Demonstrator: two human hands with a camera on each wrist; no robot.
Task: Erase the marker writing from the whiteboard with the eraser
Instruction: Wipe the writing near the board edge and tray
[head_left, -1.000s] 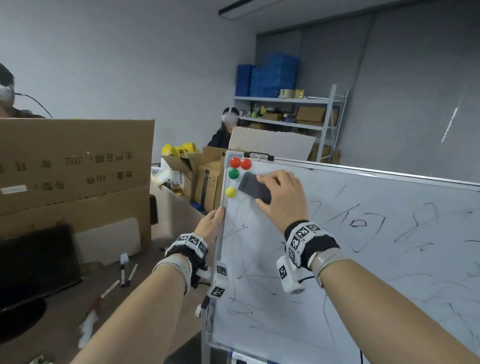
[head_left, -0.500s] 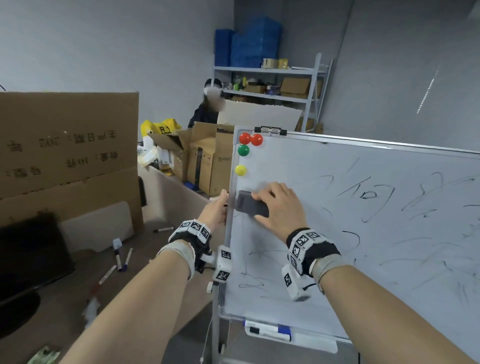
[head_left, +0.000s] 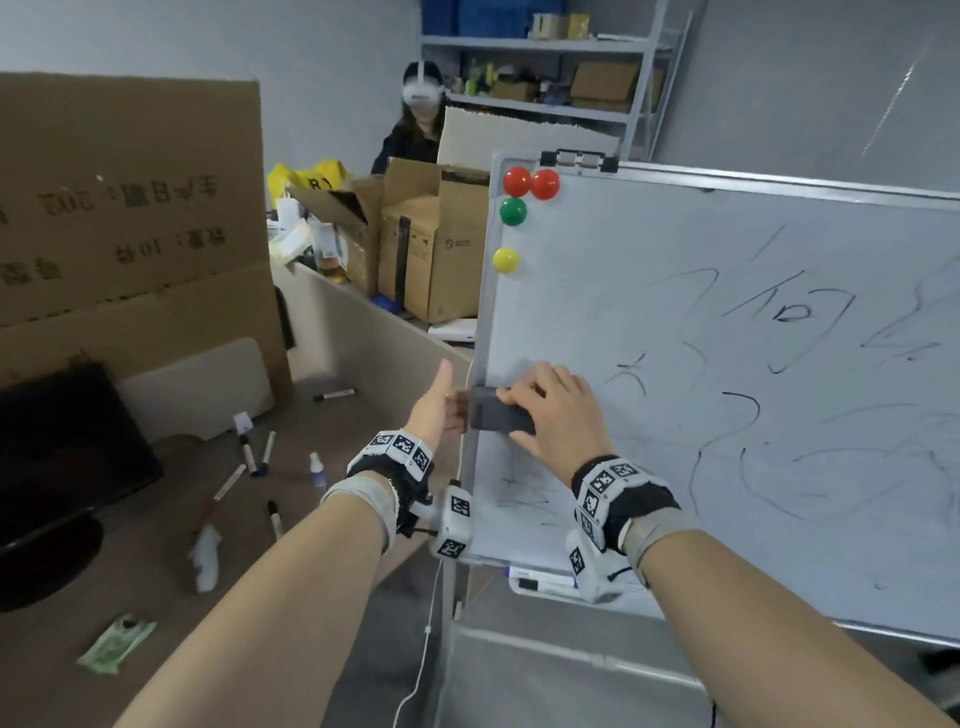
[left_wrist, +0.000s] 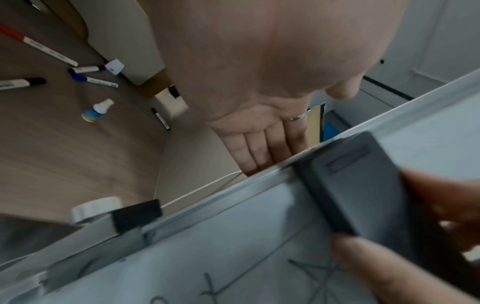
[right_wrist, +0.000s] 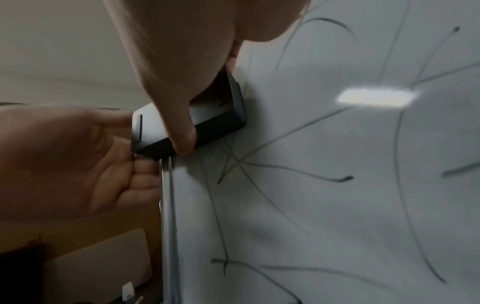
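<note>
Eraser (head_left: 501, 414) gripped under right hand (head_left: 558, 415), flat against whiteboard (head_left: 675, 249) at left frame. Left hand (head_left: 439, 408) open behind frame; straight fingers (left_wrist: 259, 148) seen only by left wrist.

The whiteboard (head_left: 727, 467) stands right of the bench (head_left: 156, 519). The eraser (head_left: 501, 413) sits on the board's left edge, under the right hand (head_left: 556, 415); the left hand (head_left: 436, 410) is just left, fingers behind the frame. Markers (head_left: 257, 457) lie on the bench.
</note>
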